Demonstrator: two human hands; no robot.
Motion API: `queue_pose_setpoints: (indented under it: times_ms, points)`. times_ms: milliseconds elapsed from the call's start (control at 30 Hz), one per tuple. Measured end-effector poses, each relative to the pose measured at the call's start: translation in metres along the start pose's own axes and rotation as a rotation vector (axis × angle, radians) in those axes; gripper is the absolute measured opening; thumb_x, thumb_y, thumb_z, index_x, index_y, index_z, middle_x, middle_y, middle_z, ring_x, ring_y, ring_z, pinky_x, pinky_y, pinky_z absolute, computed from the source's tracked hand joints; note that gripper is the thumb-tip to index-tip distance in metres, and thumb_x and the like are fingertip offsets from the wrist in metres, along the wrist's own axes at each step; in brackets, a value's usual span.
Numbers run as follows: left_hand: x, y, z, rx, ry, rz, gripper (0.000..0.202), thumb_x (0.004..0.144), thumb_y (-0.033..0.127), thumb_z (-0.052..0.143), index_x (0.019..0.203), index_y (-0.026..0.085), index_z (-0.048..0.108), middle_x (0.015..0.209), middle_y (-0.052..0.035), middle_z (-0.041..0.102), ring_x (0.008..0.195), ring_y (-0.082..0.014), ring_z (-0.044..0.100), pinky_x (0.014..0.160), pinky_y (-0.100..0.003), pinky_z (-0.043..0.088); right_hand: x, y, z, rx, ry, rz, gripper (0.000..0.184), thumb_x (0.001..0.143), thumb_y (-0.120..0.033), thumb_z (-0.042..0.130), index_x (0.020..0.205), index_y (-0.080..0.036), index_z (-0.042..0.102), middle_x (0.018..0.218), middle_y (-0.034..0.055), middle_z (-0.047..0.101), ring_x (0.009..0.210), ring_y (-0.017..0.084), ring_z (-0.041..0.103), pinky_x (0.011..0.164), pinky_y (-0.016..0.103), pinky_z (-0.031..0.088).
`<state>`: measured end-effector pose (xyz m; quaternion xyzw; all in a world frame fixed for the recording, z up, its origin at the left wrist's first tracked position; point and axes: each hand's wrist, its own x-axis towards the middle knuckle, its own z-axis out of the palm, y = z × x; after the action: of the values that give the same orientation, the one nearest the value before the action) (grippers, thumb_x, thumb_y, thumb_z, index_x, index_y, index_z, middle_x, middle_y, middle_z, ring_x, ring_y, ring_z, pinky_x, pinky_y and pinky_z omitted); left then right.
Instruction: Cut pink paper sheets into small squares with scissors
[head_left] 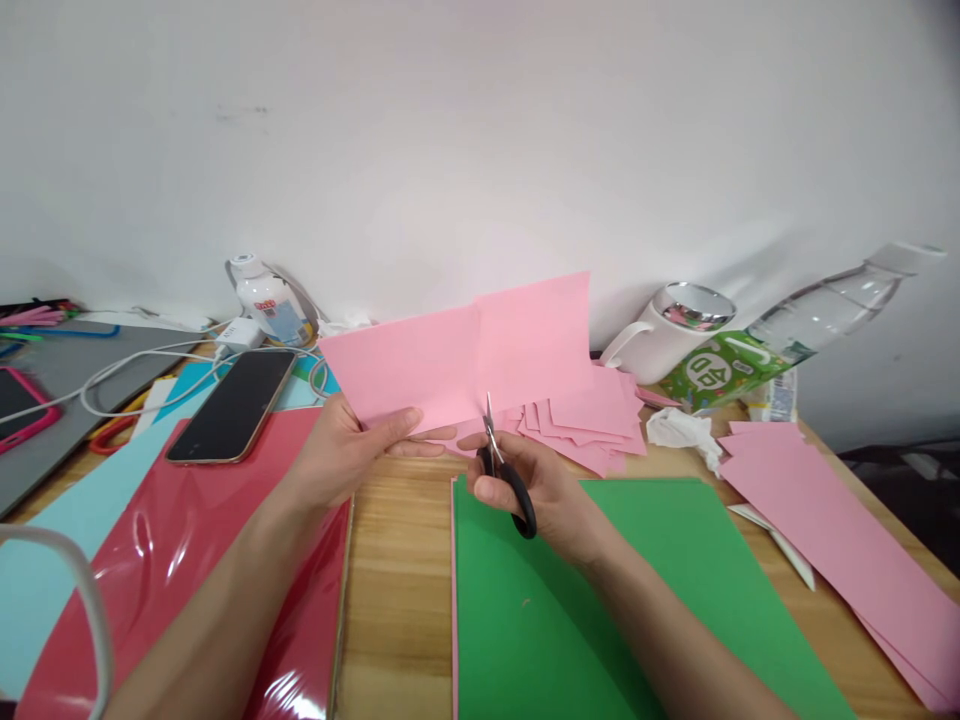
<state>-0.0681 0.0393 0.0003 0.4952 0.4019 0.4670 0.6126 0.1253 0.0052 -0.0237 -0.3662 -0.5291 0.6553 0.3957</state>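
Above a wooden desk (397,570), left hand (341,452) pinches pink paper (457,360); right hand (551,492) grips scissors (496,458).

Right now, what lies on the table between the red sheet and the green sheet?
Only a bare strip of the wooden table lies between the red sheet and the green sheet, as the head view shows.

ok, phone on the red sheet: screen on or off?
Off: the phone lies face up, its screen plain black.
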Motion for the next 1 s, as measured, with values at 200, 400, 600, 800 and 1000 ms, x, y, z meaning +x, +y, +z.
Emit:
queue_pose_setpoints:
  times_ms: [200,400,600,800,1000]
  points:
    - [-0.0007,0.0016,0.001,0.007,0.004,-0.006,0.028,0.071,0.022,0.067,0.098,0.016,0.063,0.093,-0.0059,0.07,0.082,-0.0273,0.068,0.072,-0.042,0.058,-0.0012,-0.0008,-0.0002,-0.014,0.006,0.005,0.04,0.07,-0.041,0.068,0.101,-0.019,0.055,0.073,-0.0008,0.05,0.066,0.011,0.045,0.061,0.026,0.036]
    - [0.0,0.0003,-0.0002,0.037,0.022,0.008,0.03,0.07,0.025,0.069,0.098,0.017,0.063,0.096,-0.0058,0.07,0.084,-0.0262,0.067,0.074,-0.041,0.057,-0.0003,-0.0018,0.0004,-0.011,0.007,0.003,0.04,0.071,-0.04,0.068,0.102,-0.018,0.055,0.073,-0.0009,0.05,0.065,0.011,0.044,0.061,0.025,0.035]
    - [-0.0005,0.0002,-0.001,0.03,0.017,-0.001,0.03,0.071,0.023,0.068,0.099,0.017,0.063,0.097,-0.0054,0.07,0.082,-0.0258,0.068,0.072,-0.041,0.058,-0.001,-0.0025,0.0003,-0.015,0.007,0.006,0.04,0.071,-0.04,0.067,0.102,-0.018,0.054,0.072,-0.0013,0.05,0.065,0.01,0.043,0.06,0.025,0.034]
    - [-0.0007,0.001,-0.0006,0.022,0.021,-0.003,0.03,0.069,0.023,0.069,0.099,0.017,0.064,0.097,-0.007,0.07,0.085,-0.0285,0.067,0.073,-0.043,0.057,-0.0007,-0.0029,0.0015,-0.029,0.008,0.009,0.043,0.069,-0.044,0.068,0.101,-0.019,0.054,0.071,-0.0014,0.049,0.063,0.011,0.042,0.058,0.025,0.034]
    - [-0.0009,0.0004,-0.0015,0.02,0.009,0.011,0.029,0.071,0.022,0.068,0.099,0.017,0.064,0.099,-0.0069,0.07,0.085,-0.027,0.067,0.074,-0.042,0.057,-0.0014,-0.0006,0.0,-0.035,-0.002,0.002,0.04,0.072,-0.041,0.066,0.103,-0.019,0.054,0.074,-0.0006,0.049,0.066,0.011,0.043,0.061,0.025,0.035]
